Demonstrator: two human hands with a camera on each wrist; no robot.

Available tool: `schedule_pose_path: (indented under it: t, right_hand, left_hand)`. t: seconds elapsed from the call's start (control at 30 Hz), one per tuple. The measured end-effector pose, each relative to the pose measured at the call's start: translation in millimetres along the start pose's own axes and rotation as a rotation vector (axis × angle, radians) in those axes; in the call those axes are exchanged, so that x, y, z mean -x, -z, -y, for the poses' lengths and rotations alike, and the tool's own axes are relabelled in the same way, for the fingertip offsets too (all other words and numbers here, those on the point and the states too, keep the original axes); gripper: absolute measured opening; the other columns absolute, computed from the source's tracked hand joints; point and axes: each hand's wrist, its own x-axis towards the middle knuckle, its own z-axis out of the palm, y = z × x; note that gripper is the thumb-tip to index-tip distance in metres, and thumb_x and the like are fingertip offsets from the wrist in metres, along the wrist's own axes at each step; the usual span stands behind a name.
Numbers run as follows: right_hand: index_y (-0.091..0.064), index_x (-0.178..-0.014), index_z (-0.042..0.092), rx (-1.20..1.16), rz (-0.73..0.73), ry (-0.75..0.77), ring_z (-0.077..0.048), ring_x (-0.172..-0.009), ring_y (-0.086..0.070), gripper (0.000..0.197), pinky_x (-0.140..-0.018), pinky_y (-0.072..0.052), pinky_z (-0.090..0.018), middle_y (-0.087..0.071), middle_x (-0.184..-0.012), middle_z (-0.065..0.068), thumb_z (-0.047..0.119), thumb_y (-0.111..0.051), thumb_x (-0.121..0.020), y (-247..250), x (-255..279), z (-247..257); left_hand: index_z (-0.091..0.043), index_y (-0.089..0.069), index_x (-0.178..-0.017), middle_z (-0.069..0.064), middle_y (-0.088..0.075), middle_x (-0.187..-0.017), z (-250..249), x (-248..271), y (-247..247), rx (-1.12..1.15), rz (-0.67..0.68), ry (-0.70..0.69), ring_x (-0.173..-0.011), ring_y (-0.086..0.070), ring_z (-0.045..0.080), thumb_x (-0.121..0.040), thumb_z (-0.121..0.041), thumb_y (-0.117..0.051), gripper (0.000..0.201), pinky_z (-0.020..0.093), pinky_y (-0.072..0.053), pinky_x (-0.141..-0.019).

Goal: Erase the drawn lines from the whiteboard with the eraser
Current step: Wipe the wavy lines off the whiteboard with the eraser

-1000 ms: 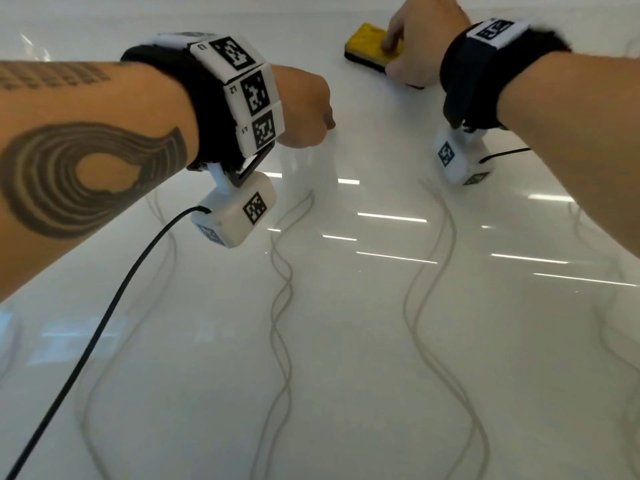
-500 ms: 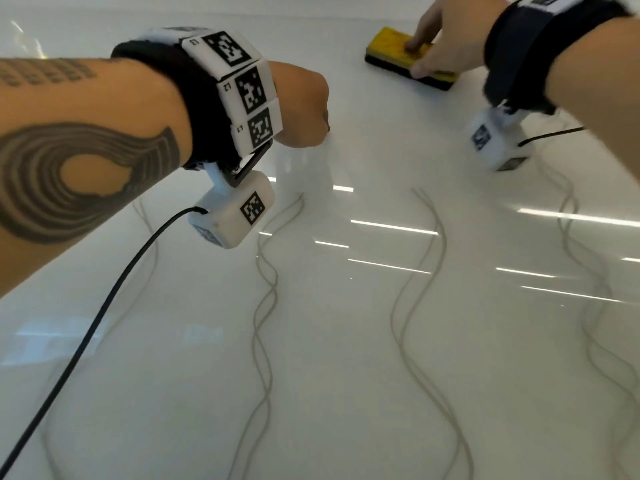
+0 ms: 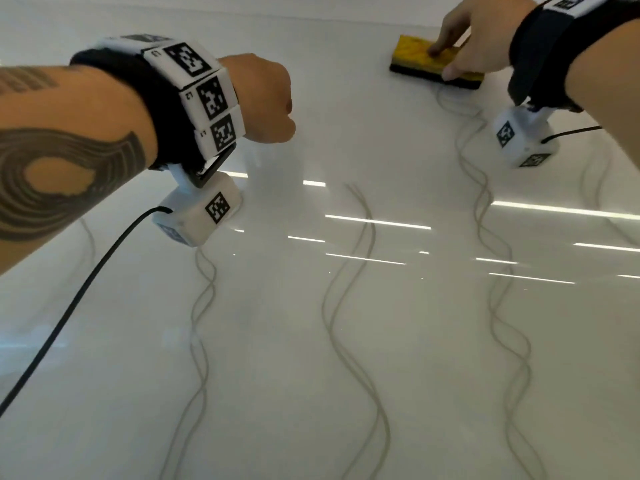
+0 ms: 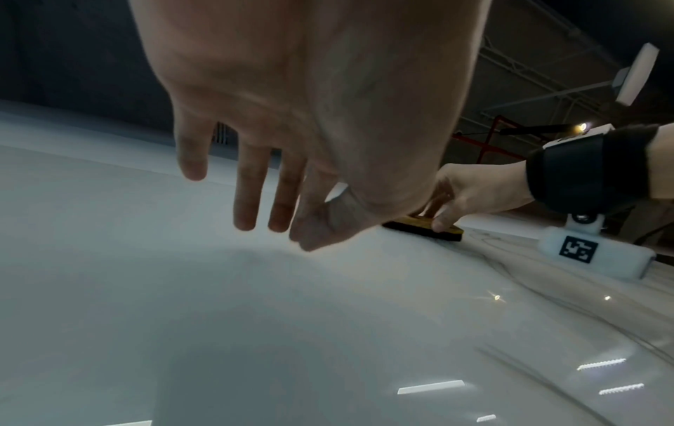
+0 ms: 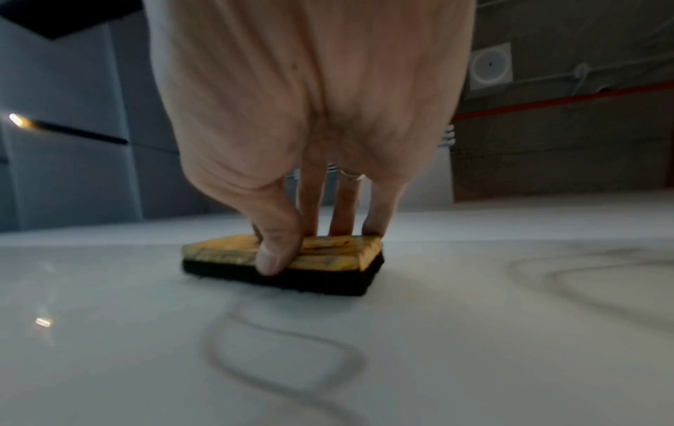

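The whiteboard (image 3: 277,393) lies flat under me, glossy white, with several wavy grey drawn lines (image 3: 349,306) running toward me. The eraser (image 3: 415,53), yellow on top with black felt below, sits flat on the board at the far right, at the top end of one pair of lines (image 3: 498,271). My right hand (image 3: 457,57) grips it. In the right wrist view the thumb (image 5: 273,253) presses the eraser's (image 5: 339,256) near side and the fingers reach over its top. My left hand (image 4: 277,230) hangs at mid-left, its fingers straight and pointing down at the board, holding nothing.
The board's far edge (image 3: 311,19) runs just beyond the eraser. A black cable (image 3: 69,306) trails from the left wrist camera across the near left of the board. Ceiling lights reflect as bright bars (image 3: 377,221) in the middle of the board.
My right hand has slid the eraser to the right along the far part of the board, onto the top of the right-hand lines. The left hand has hardly moved.
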Motion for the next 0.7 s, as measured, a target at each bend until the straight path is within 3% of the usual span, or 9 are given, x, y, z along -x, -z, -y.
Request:
schedule_pose_path:
  t: [0.1,0.2,0.27,0.33,0.43,0.5,0.57,0.63,0.7]
  right_hand:
    - [-0.069,-0.123,0.009,0.024,-0.105,-0.194,-0.042,-0.103,-0.061,0.033,-0.089,-0.053,-0.047,-0.066,-0.121,-0.022,0.016,-0.074,-0.091,4.6,6.1,-39.7]
    - [-0.066,-0.121,0.007,0.078,-0.094,-0.177,-0.041,-0.085,-0.058,0.028,-0.078,-0.053,-0.049,-0.065,-0.113,-0.027,0.012,-0.067,-0.093,-2.7,6.7,-29.2]
    - [-0.065,-0.124,0.011,0.074,-0.057,-0.080,-0.040,-0.087,-0.057,0.033,-0.081,-0.053,-0.048,-0.064,-0.116,-0.026,0.015,-0.068,-0.092,-3.6,8.7,-17.1]
    - [-0.066,-0.126,0.013,0.051,0.006,0.009,-0.042,-0.102,-0.059,0.036,-0.088,-0.050,-0.045,-0.063,-0.124,-0.022,0.019,-0.072,-0.091,1.3,19.8,-11.4]
    - [-0.069,-0.125,0.014,0.041,0.093,0.086,-0.040,-0.112,-0.056,0.036,-0.084,-0.042,-0.036,-0.061,-0.128,-0.017,0.018,-0.075,-0.090,9.6,45.5,-22.7]
    - [-0.070,-0.124,0.015,0.029,0.069,0.018,-0.041,-0.112,-0.056,0.035,-0.086,-0.046,-0.038,-0.060,-0.129,-0.018,0.017,-0.075,-0.090,13.1,54.4,-44.6]
    - [-0.070,-0.123,0.015,0.013,0.008,-0.154,-0.044,-0.107,-0.059,0.034,-0.092,-0.053,-0.047,-0.060,-0.130,-0.022,0.017,-0.074,-0.089,15.7,50.6,-64.0]
    - [-0.071,-0.121,0.011,0.039,-0.040,-0.260,-0.046,-0.101,-0.061,0.032,-0.092,-0.055,-0.052,-0.062,-0.125,-0.026,0.019,-0.073,-0.091,12.3,36.7,-60.7]
    - [-0.070,-0.120,0.002,0.076,-0.048,-0.265,-0.046,-0.092,-0.064,0.033,-0.090,-0.055,-0.056,-0.066,-0.115,-0.029,0.022,-0.068,-0.094,7.4,19.0,-42.6]
  left_hand:
    - [-0.025,-0.035,-0.153,-0.001,-0.036,-0.153,-22.3,-0.6,-0.5,0.000,0.026,-0.067,-0.136,-0.044,0.027,-0.086,-0.042,-0.066,0.076,0.043,-0.042,-0.105]
    - [-0.024,-0.025,-0.157,-0.006,-0.024,-0.158,-34.8,0.2,-1.5,-0.026,0.112,-0.051,-0.137,-0.043,0.025,-0.078,-0.053,-0.073,0.096,0.043,-0.043,-0.105]
    - [-0.022,-0.026,-0.157,-0.005,-0.025,-0.158,-40.0,-0.9,0.5,-0.048,0.134,-0.023,-0.135,-0.044,0.027,-0.080,-0.049,-0.072,0.093,0.043,-0.045,-0.104]
    - [-0.020,-0.034,-0.154,-0.001,-0.033,-0.154,-45.7,-3.8,3.8,-0.074,0.141,0.004,-0.132,-0.047,0.030,-0.082,-0.043,-0.070,0.084,0.044,-0.046,-0.101]
    - [-0.013,-0.050,-0.142,0.006,-0.050,-0.139,-52.7,-7.2,9.8,-0.096,0.131,0.013,-0.120,-0.055,0.033,-0.081,-0.034,-0.068,0.067,0.043,-0.050,-0.095]
    - [-0.012,-0.051,-0.141,0.007,-0.052,-0.138,-53.0,-6.6,9.6,-0.120,0.145,0.018,-0.121,-0.055,0.033,-0.082,-0.033,-0.067,0.065,0.041,-0.050,-0.093]
    - [-0.012,-0.049,-0.143,0.005,-0.048,-0.141,-53.4,-5.3,6.8,-0.158,0.135,0.012,-0.121,-0.055,0.032,-0.082,-0.035,-0.067,0.067,0.041,-0.050,-0.094]
    - [-0.014,-0.043,-0.147,0.001,-0.040,-0.145,-51.0,-1.7,0.7,-0.172,0.126,0.007,-0.122,-0.054,0.031,-0.083,-0.035,-0.066,0.072,0.041,-0.050,-0.092]
    - [-0.014,-0.040,-0.148,-0.001,-0.038,-0.144,-49.3,1.9,-5.8,-0.146,0.111,-0.006,-0.119,-0.054,0.028,-0.084,-0.033,-0.064,0.071,0.039,-0.050,-0.087]
